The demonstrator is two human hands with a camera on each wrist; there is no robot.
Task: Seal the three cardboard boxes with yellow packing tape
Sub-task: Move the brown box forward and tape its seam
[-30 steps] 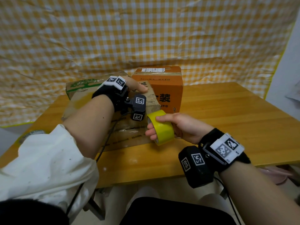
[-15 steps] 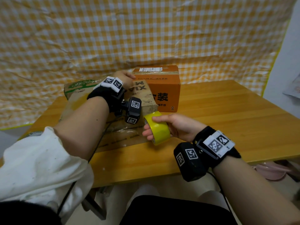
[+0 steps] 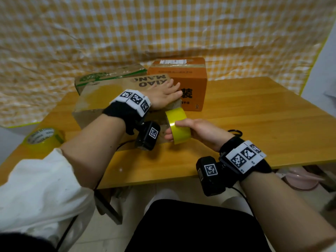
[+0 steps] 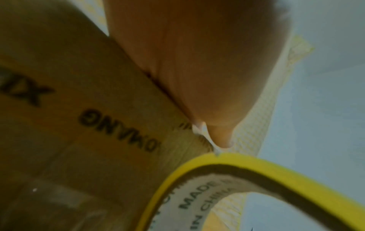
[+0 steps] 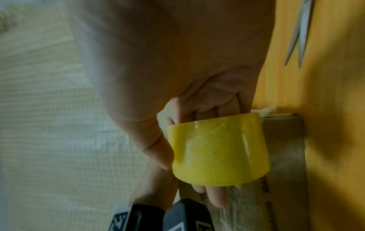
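A brown cardboard box [image 3: 109, 95] printed XIAO MANG lies nearest me on the wooden table [image 3: 254, 113]. My left hand [image 3: 163, 95] rests flat on its top right corner, fingers straight; in the left wrist view the box [image 4: 88, 125] fills the left side. My right hand [image 3: 196, 130] grips a roll of yellow tape [image 3: 179, 127] at the box's near right side, fingers through the core. The roll [image 5: 217, 150] shows clearly in the right wrist view. An orange box [image 3: 180, 79] stands behind, and a green-printed box [image 3: 109, 75] lies at the back left.
A second tape roll [image 3: 42, 138] lies at the table's left edge. Scissors [image 5: 300, 31] lie on the wood to the right of my right hand, with their handle [image 3: 235, 132] near my wrist. A checked yellow sheet [image 3: 163, 30] hangs behind the table. A pink basin [image 3: 301, 180] sits on the floor, right.
My left hand has slid back along the box top from its far edge and flattened near the right corner. The right hand with the tape roll has stayed at the box's side.
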